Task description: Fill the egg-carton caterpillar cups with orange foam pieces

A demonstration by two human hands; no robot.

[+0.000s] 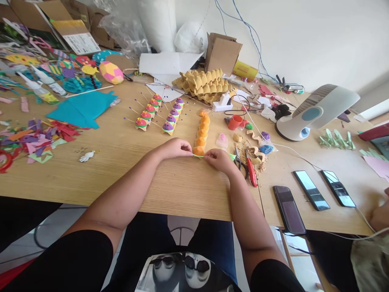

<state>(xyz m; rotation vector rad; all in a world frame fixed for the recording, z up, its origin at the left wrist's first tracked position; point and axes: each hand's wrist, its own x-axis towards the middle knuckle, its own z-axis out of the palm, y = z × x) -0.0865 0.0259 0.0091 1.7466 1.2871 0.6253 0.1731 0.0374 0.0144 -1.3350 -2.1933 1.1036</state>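
A thin light-green strip (198, 155) stretches between my hands, low over the wooden table. My left hand (179, 148) pinches its left end, and my right hand (219, 159) pinches the other. Just beyond the strip lies a row of egg-carton cups covered in orange (202, 132). Whether the strip touches the nearest cup, I cannot tell. Close to my right hand are black-handled scissors (240, 164), a red utility knife (251, 168) and a small green piece (232, 157). Two finished-looking cup rows, one red and green (147, 115) and one purple (172, 117), stand farther left with pins sticking out.
Stacked egg cartons (206, 83) lie at the back, near a white power strip (223, 103). A white fan (313, 111) stands right, with several phones (311, 190) in front. Paper scraps (39, 142) cover the left. Part of another person shows at the right edge.
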